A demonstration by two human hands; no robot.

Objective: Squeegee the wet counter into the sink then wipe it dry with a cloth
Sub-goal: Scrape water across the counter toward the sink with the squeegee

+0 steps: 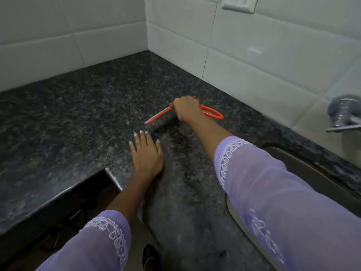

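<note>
Nearest, the steel sink (304, 173) shows at the right under a lilac sleeve (273, 192). The left hand (146, 155) lies flat on the dark speckled granite table (68, 114), fingers straight and spread. Beyond it the right hand (185, 108) curls round the orange plastic squeegee (212, 113) — its blade rests on the table, pointing left, near the white tiled wall (244, 61). A metal tap (343, 114) juts out far right.

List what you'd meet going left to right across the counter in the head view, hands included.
Left hand flat on the granite counter → right hand gripping the orange squeegee → sink → tap.
</note>
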